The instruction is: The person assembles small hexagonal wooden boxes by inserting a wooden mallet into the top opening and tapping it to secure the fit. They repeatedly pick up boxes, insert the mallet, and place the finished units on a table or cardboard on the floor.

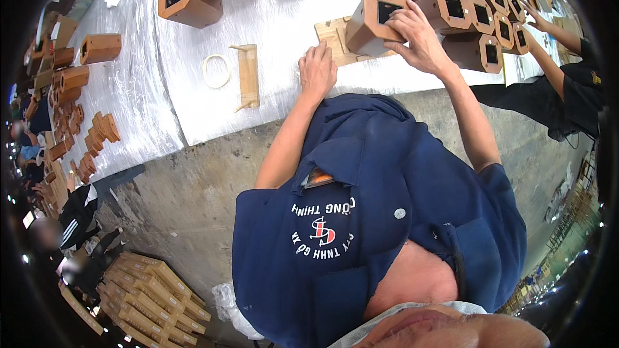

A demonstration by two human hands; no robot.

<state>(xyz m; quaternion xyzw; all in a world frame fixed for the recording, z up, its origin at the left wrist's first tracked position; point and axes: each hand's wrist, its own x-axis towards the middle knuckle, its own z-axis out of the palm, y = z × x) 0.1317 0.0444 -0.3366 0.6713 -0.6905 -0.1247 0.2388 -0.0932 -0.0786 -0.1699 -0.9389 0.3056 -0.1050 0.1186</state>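
Note:
My right hand (418,37) is closed on a brown eight-sided wooden box (362,20), with its fingers at the rim of the dark square opening in the end face. The box is tilted and stands over a flat light wooden board (330,33) on the wrapped table. At the board's left end rests my left hand (316,68). Its fingers are bent together on the corner of the board, and the fingertips are partly hidden. Left of that hand lies a narrow wooden piece with crossbars (248,76), beside a pale ring of tape (216,71).
More brown boxes (485,53) are stacked at the right, and others (190,3) stand at the far left. A co-worker's arms (548,64) reach in at the right. Small brown parts (103,130) lie on the table's left end (151,145). Flat cartons (151,296) are piled on the floor.

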